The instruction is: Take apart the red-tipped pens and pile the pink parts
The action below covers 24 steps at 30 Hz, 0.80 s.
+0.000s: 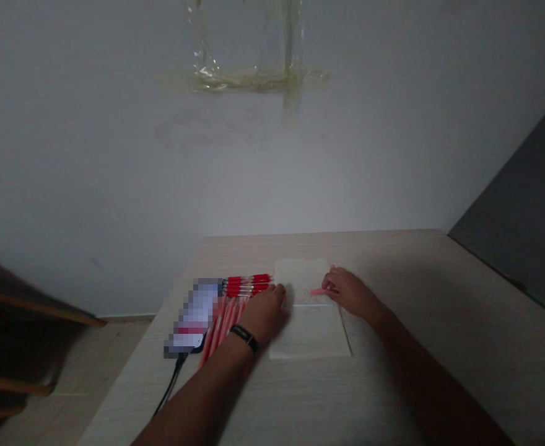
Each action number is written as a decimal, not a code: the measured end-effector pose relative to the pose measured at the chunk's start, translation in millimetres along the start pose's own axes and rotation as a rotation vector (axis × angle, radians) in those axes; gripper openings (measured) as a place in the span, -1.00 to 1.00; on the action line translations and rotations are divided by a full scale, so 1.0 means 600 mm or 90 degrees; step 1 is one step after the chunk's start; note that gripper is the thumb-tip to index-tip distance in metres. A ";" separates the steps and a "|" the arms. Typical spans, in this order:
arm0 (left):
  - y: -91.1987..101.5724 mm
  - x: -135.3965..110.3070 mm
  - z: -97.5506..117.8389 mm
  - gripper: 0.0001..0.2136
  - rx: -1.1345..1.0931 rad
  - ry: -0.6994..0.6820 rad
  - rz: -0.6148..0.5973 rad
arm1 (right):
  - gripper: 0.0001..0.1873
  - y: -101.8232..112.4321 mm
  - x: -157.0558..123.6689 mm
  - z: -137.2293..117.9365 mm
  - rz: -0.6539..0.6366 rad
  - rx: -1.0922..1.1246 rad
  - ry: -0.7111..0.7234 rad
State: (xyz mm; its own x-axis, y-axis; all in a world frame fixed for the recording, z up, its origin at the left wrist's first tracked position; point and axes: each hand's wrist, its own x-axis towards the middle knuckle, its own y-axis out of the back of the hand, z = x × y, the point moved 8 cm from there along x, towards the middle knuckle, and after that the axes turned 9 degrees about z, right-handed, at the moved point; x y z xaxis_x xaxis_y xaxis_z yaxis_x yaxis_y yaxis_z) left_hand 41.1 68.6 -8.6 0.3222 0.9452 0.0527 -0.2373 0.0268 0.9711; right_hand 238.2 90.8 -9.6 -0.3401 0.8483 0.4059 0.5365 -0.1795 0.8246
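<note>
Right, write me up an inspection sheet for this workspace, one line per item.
Surface: pale wood-look table, its far edge at the wall.
Job's things: pale paper lying flat; slim pink stick over it; red pens and more pink sticks grouped to its left.
Clutter: pixelated phone-like device left of the pens.
Hands: right hand pinches the slim pink stick; left hand at the paper's left edge, grasp unclear, black band on that wrist.
Cables: one dark cable running from the device toward the near left.
Surroundings: clear tape on the wall; wooden bars at left.
</note>
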 end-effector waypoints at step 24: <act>0.003 -0.001 0.005 -0.82 0.009 -0.024 0.009 | -0.91 -0.001 -0.004 -0.002 -0.017 0.014 -0.004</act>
State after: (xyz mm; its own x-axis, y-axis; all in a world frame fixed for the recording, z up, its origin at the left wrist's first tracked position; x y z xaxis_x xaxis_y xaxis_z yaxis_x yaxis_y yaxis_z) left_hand 43.6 67.3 -6.4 0.3534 0.9325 0.0750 -0.2290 0.0085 0.9734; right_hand 238.1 88.5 -10.4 -0.3498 0.8560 0.3808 0.5442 -0.1452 0.8263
